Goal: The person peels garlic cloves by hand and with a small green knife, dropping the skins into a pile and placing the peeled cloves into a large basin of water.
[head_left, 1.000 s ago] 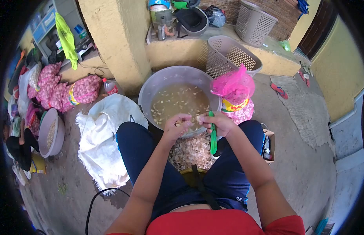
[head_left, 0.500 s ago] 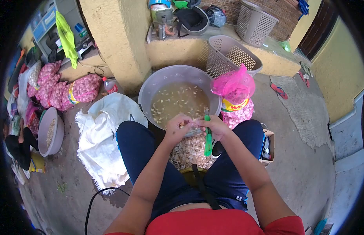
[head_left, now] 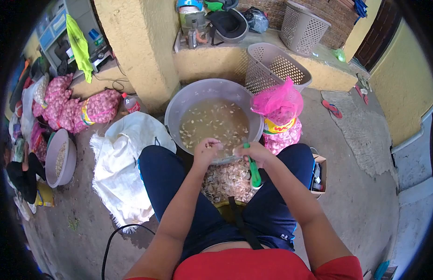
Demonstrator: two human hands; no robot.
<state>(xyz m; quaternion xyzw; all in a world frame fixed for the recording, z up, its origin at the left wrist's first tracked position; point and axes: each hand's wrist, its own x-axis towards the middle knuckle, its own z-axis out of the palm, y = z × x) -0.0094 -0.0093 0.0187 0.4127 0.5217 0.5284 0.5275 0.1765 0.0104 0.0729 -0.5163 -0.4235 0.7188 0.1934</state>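
Note:
My right hand (head_left: 256, 153) is closed round a green-handled cutter knife (head_left: 254, 171), its handle hanging down toward my lap. A small pale bit, perhaps garlic, shows by that hand's fingertips. Apart from it, my left hand (head_left: 206, 151) has curled fingers over the near rim of the large grey basin (head_left: 175, 93); whatever those slightly blurred fingers hold is too small to name. Peeled garlic cloves (head_left: 215, 117) float in the basin's cloudy water. Below my hands, between my knees, lies a heap of garlic skins and cloves (head_left: 228, 181).
A pink mesh bag of garlic (head_left: 282, 135) stands right of the basin, a white woven sack (head_left: 125, 170) left. Behind are perforated baskets (head_left: 258, 70). More garlic sacks (head_left: 97, 109) and a smaller basin (head_left: 69, 170) sit far left, near another person's arm. A cardboard box (head_left: 320, 175) is by my right knee.
My hands have come apart after meeting over the basin's near edge. The left moved slightly left, the right slightly right and down, and the knife handle swung a little rightward.

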